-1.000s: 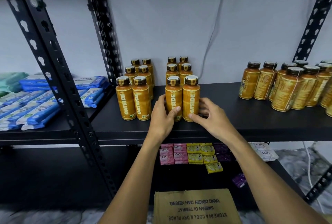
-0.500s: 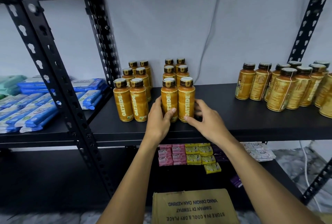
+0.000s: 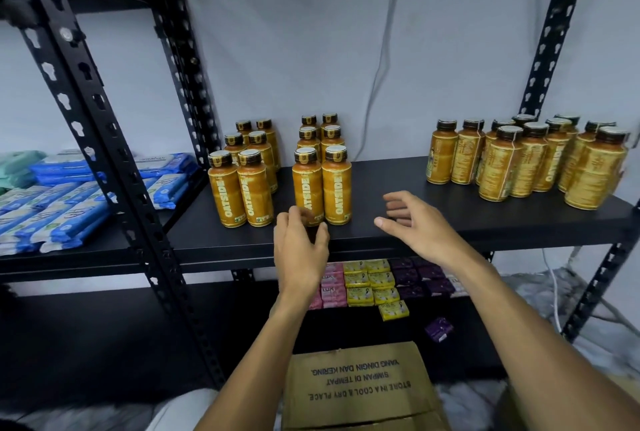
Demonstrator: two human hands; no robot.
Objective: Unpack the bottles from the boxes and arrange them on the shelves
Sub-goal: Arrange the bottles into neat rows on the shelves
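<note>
Though well along, not yet finished. Toward the left end of the shelf (image 3: 394,176), two tidy blocks of bottles (image 3: 336,185) standing upright, two wide and three deep, labels forward. At the right end, a looser cluster (image 3: 500,167), labels turned every way, probably yet to be straightened. Both hands empty: left hand (image 3: 301,250) loosely curled, blurred, just before the front pair at the shelf's front edge; right hand (image 3: 415,223) spread beside them. Below, a cardboard box (image 3: 360,385); contents hidden, so cannot tell how many remain.
</note>
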